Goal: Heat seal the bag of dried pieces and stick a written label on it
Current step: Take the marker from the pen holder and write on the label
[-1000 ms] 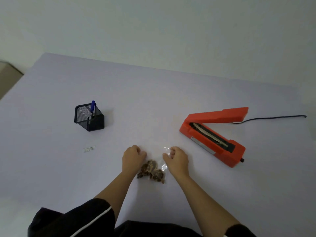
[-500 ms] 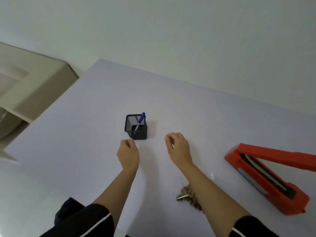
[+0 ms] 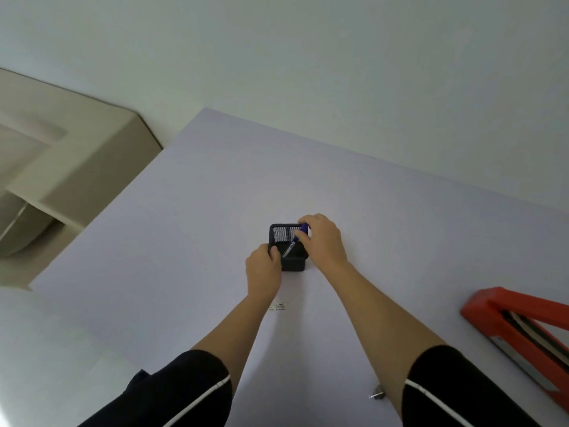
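In the middle of the table [image 3: 184,241], at full arm's reach, there's the black mesh pen holder [image 3: 289,263], and from my end I can see both hands on it. The left hand [image 3: 264,268] grips the holder's near left corner, with the fingers curled over the rim. The right hand [image 3: 323,240] is at the far right corner, pinching the top of the pen [image 3: 296,241] between thumb and fingertips.

The pen has a blue cap and a pale barrel. It leans at a tilt inside the holder, tip down.

The label [image 3: 279,306] is a small white strip lying flat on the table, on the near side of the holder and just beside the left forearm. The print's too tiny for me to read.

The bag [image 3: 377,395] is almost fully hidden by the right sleeve. Only a shiny scrap of it pokes out near the bottom edge.

The red heat sealer [image 3: 492,309] sits off to the right, well apart from the hands. Its arm is lifted and it's cut off by the frame.
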